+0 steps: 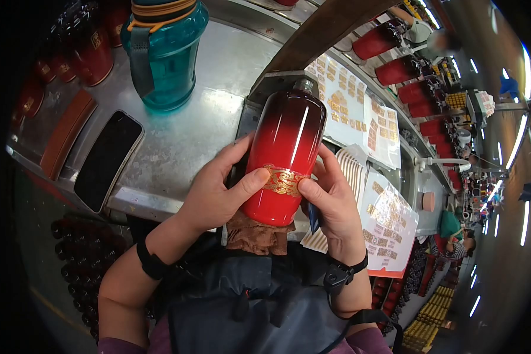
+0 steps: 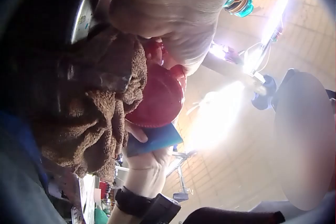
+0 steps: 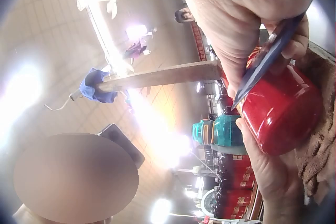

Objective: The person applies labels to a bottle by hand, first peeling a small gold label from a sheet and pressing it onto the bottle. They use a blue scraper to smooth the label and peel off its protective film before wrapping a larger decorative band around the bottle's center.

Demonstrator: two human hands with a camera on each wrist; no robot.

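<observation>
A glossy bottle [image 1: 280,141], dark at the neck and red below, lies tilted between both hands. Around its lower part runs a gold patterned band [image 1: 284,181]. The left hand [image 1: 218,189] grips its left side, thumb on the band's left end. From the other side the right hand [image 1: 335,203] holds it, thumb on the band's right end. A flat blue blade-like piece [image 3: 270,58] is held in the right hand, beside the bottle. In the left wrist view the red base [image 2: 157,98] shows near a brown cloth [image 2: 105,129].
A teal jug [image 1: 170,65], a phone [image 1: 109,159] and a brown strip [image 1: 69,134] are on the metal table [image 1: 215,88]. Sheets of gold stickers [image 1: 389,218] lie to the right. Red bottles [image 1: 377,40] line the far side. A wooden beam [image 1: 318,35] stands behind the held bottle.
</observation>
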